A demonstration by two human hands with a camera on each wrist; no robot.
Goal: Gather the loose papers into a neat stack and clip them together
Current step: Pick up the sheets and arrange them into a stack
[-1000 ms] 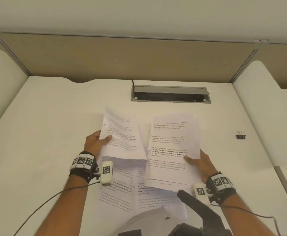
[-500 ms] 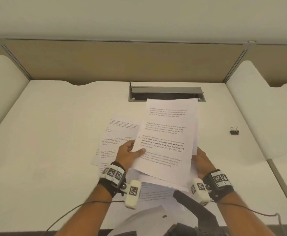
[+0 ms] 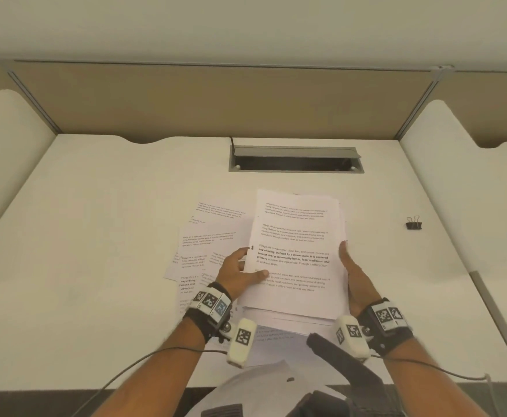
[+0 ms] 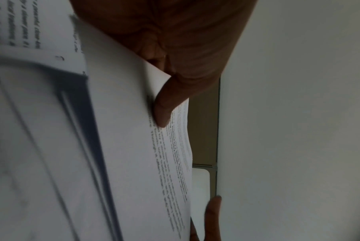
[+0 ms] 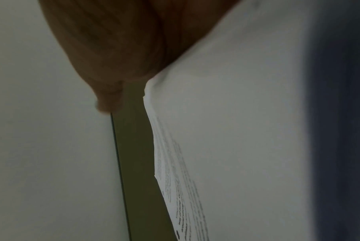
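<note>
A stack of printed papers point(image 3: 294, 257) is held just above the white desk point(image 3: 95, 236) in the middle of the head view. My left hand point(image 3: 250, 264) pinches its left edge, thumb on top and fingers underneath; the left wrist view shows that thumb point(image 4: 164, 110) pressed on the top sheet point(image 4: 123, 146). My right hand point(image 3: 347, 260) stands edge-on with straight fingers against the stack's right edge; the right wrist view shows the palm point(image 5: 123, 48) beside the papers point(image 5: 226, 130). Several loose sheets point(image 3: 207, 242) lie fanned on the desk to the left, partly under the stack. A black binder clip point(image 3: 413, 224) sits far right.
A grey cable-tray opening point(image 3: 295, 161) is set into the desk behind the papers. A tan partition point(image 3: 216, 100) closes off the back. Neighbouring desks point(image 3: 471, 191) adjoin on both sides. A dark chair arm point(image 3: 336, 356) pokes up at the near edge.
My left hand left the loose sheet and took the stack's left edge. The stack came down lower, and my right hand shifted from holding it to standing flat along its right edge.
</note>
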